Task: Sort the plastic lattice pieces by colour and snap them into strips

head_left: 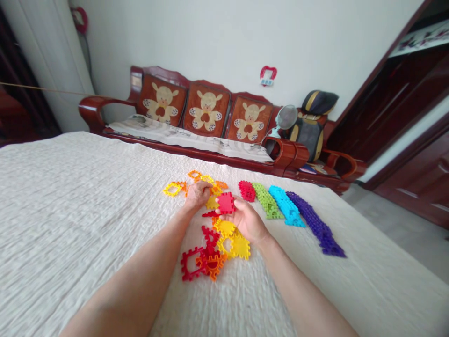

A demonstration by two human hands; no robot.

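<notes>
My right hand (247,220) holds a red square plastic tile (226,202) between thumb and fingers, just above the bedspread. My left hand (197,194) is curled over loose yellow and orange tiles (206,180), fingers closed on something I cannot make out. A mixed pile of red, orange and yellow tiles (217,250) lies below both hands. To the right lie sorted rows: red tiles (247,191), green tiles (268,201), cyan tiles (287,207) and purple tiles (317,224).
All pieces rest on a white textured bedspread (70,210). Behind it stands a red wooden sofa (196,112) with bear-print cushions, and a bag (310,124) sits on its right end. A dark wooden door (414,140) is on the right.
</notes>
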